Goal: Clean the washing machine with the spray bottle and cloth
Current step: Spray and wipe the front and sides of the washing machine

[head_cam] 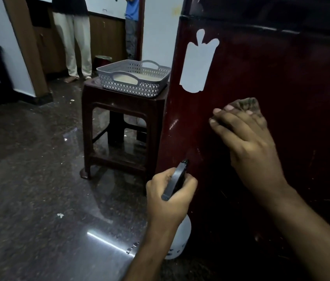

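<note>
One washing machine [271, 98], one cloth [250, 105], one spray bottle [177, 179].

cloth [250, 104] mostly hidden under right hand [245, 138], bystanders cut off above

1 head-worn view looks forward and down, close to the washing machine [271, 98] side.

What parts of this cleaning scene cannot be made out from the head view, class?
- Cloth: mostly hidden under the right hand; only an edge shows.
- Spray bottle: trigger and neck covered by the left hand.
- Washing machine: cut off by the top and right edges.
</note>
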Demonstrator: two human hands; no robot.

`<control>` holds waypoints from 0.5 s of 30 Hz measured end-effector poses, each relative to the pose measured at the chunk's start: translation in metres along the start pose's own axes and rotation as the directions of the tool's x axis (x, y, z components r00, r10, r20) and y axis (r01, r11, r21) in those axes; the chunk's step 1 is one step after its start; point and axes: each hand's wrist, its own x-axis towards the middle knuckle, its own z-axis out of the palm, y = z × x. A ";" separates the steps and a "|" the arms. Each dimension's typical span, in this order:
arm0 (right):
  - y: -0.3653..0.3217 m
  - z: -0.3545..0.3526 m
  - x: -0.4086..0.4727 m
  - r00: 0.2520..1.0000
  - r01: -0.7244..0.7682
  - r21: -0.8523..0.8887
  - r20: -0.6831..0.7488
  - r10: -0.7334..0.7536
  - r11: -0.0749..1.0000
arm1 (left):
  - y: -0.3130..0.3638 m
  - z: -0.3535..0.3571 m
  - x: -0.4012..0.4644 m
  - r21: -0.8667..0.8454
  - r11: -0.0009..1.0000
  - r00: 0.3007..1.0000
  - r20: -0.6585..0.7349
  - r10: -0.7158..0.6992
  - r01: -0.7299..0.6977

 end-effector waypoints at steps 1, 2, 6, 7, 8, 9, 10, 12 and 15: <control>-0.005 0.008 0.003 1.000 0.009 0.013 -0.007 -0.009 1.000 | -0.004 0.001 0.002 -0.009 1.000 1.000 -0.021 -0.007 0.007; -0.010 0.016 0.003 1.000 0.024 0.023 0.003 -0.024 0.999 | -0.010 0.003 0.004 -0.019 1.000 0.999 -0.035 -0.011 0.010; -0.020 0.033 -0.022 0.987 0.072 0.023 0.141 -0.075 0.997 | -0.025 0.007 0.009 -0.029 0.998 0.998 -0.027 0.052 -0.053; -0.019 0.031 -0.034 0.984 0.068 0.012 0.163 -0.069 0.998 | -0.029 0.007 0.008 -0.037 0.997 0.997 -0.016 0.072 -0.072; -0.017 0.028 -0.043 0.983 0.064 0.000 0.173 -0.063 0.998 | -0.031 0.006 0.006 -0.041 0.995 0.996 -0.009 0.086 -0.086; -0.015 0.025 -0.049 0.985 0.057 -0.013 0.166 -0.054 0.998 | -0.032 0.006 0.004 -0.039 0.995 0.995 -0.012 0.095 -0.095; -0.015 0.025 -0.050 0.990 0.041 -0.025 0.138 -0.037 0.999 | -0.035 0.006 0.003 -0.038 0.994 0.995 -0.026 0.101 -0.102; -0.023 0.037 -0.039 0.998 -0.035 0.000 0.049 0.035 0.999 | -0.042 0.007 0.003 -0.036 0.993 0.991 -0.075 0.113 -0.116; -0.047 0.066 -0.033 0.996 0.041 0.036 0.081 -0.044 0.999 | -0.047 0.006 0.005 -0.032 0.994 0.982 -0.156 0.102 -0.108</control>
